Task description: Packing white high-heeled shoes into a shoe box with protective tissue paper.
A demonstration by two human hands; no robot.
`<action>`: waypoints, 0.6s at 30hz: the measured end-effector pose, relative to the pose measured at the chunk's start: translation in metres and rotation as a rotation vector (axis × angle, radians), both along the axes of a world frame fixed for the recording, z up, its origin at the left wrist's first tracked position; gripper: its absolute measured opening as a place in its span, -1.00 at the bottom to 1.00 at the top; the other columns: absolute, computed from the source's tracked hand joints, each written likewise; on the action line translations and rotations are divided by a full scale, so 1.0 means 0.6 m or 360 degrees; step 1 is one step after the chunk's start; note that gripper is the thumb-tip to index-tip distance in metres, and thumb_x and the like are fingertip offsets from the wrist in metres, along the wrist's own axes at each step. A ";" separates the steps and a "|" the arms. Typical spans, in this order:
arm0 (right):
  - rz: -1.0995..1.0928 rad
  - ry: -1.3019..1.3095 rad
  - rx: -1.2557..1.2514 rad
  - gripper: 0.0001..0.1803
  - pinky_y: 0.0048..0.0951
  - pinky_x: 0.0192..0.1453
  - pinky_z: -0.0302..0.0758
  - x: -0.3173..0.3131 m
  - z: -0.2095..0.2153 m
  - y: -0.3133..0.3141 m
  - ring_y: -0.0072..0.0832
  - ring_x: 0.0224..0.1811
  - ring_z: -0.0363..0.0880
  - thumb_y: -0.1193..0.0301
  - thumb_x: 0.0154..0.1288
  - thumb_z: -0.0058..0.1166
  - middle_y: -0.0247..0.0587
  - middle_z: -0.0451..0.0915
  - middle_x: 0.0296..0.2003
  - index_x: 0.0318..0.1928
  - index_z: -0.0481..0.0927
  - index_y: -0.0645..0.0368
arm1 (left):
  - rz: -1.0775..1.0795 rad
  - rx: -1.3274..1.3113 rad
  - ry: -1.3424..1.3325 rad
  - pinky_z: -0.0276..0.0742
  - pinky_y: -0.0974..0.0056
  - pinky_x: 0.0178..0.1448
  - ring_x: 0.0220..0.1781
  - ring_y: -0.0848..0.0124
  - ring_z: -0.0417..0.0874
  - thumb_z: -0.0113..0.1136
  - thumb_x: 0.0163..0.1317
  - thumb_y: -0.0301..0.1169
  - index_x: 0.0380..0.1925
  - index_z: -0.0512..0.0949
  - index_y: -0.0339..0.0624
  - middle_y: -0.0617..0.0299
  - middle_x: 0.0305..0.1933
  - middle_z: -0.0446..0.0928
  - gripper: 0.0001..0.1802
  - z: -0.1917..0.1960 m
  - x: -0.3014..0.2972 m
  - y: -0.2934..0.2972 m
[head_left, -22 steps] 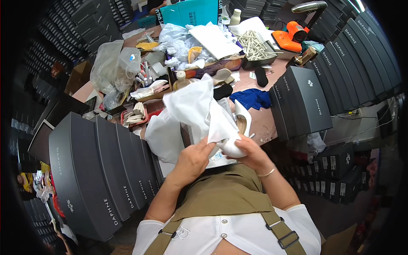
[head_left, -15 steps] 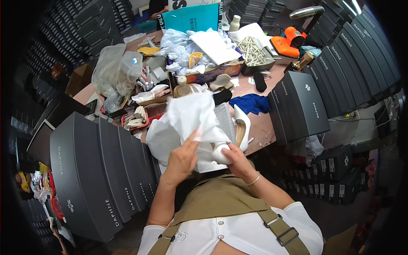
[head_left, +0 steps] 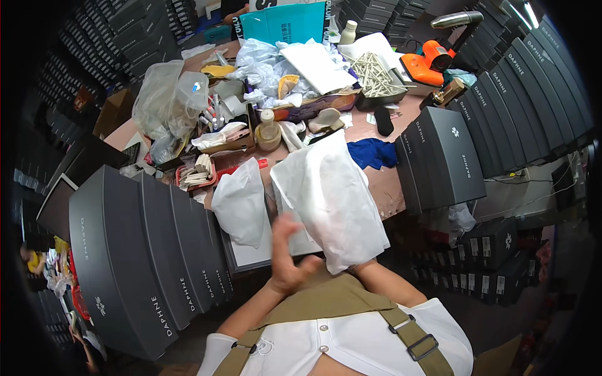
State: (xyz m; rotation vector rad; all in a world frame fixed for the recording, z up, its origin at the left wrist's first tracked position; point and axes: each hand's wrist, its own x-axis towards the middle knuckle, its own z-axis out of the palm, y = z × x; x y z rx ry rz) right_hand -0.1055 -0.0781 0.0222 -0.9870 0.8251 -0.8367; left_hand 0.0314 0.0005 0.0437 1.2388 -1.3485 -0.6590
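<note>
A thin white wrapping sheet (head_left: 335,207) hangs in front of me, with a brighter, long rounded form showing faintly through it. My right hand is behind or under this sheet, and only the wrist and forearm (head_left: 389,283) come out at its lower edge; its fingers are hidden. My left hand (head_left: 290,258) is at the sheet's left side, slightly blurred, fingers apart and nothing in them. Another white wrapping piece (head_left: 239,203) lies over an open box with a pale inside (head_left: 251,255), left of that hand. I cannot see the white high-heeled shoe now.
Dark shoeboxes (head_left: 125,250) stand at the left, another dark box (head_left: 442,156) at the right. On the pink table (head_left: 385,188) are a blue cloth (head_left: 374,153), a bottle (head_left: 268,131), a tray of pale sticks (head_left: 374,76) and an orange tool (head_left: 426,64).
The sheet has moved right and toward me, now covering my right hand and the shoe it held. My left hand has come off the sheet, down and back, its fingers spread.
</note>
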 end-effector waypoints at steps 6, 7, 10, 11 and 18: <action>0.0900 0.1340 -0.1704 -0.39 -0.29 -0.09 0.45 0.024 -0.044 0.019 -0.39 -0.06 0.47 0.30 0.25 0.13 0.00 0.41 0.14 0.29 0.27 0.14 | 0.0300 0.0969 0.1882 0.43 0.10 0.25 0.15 0.23 0.49 0.22 0.23 -0.22 0.22 0.28 -0.28 0.08 0.16 0.44 -0.37 -0.085 0.017 -0.023; 0.1133 0.1304 -0.1743 -0.37 -0.29 -0.10 0.45 0.015 -0.036 0.019 -0.39 -0.06 0.47 0.31 0.25 0.13 0.00 0.40 0.15 0.30 0.26 0.13 | 0.0397 0.0813 0.2009 0.46 0.14 0.20 0.09 0.26 0.52 0.21 0.20 -0.31 0.24 0.26 -0.26 0.11 0.12 0.45 -0.37 -0.093 0.043 -0.031; 0.1285 0.0785 -0.0883 -0.33 -0.26 -0.06 0.45 -0.037 0.017 0.007 -0.36 -0.03 0.46 0.29 0.26 0.13 0.03 0.37 0.19 0.34 0.21 0.11 | 0.0585 0.0268 0.1665 0.54 0.24 0.07 -0.06 0.35 0.58 0.22 0.15 -0.47 0.23 0.23 -0.26 0.12 -0.03 0.50 -0.37 -0.059 0.111 -0.043; 0.0895 0.0482 -0.0398 -0.31 -0.24 -0.01 0.44 -0.051 0.020 0.003 -0.31 0.02 0.45 0.26 0.28 0.11 0.04 0.35 0.20 0.37 0.17 0.09 | 0.0591 0.0283 0.1437 0.53 0.25 0.06 -0.06 0.38 0.57 0.24 0.14 -0.47 0.23 0.23 -0.27 0.11 -0.03 0.49 -0.36 -0.070 0.105 -0.042; -0.0242 -0.0443 0.0483 -0.30 -0.39 0.13 0.48 -0.021 -0.021 -0.071 -0.35 0.06 0.52 0.29 0.23 0.19 -0.07 0.45 0.09 0.28 0.20 0.29 | -0.0161 0.0603 -0.0029 0.51 0.26 -0.01 -0.11 0.13 0.62 0.28 0.13 -0.44 0.22 0.27 -0.29 -0.14 -0.13 0.54 -0.35 -0.109 -0.016 -0.005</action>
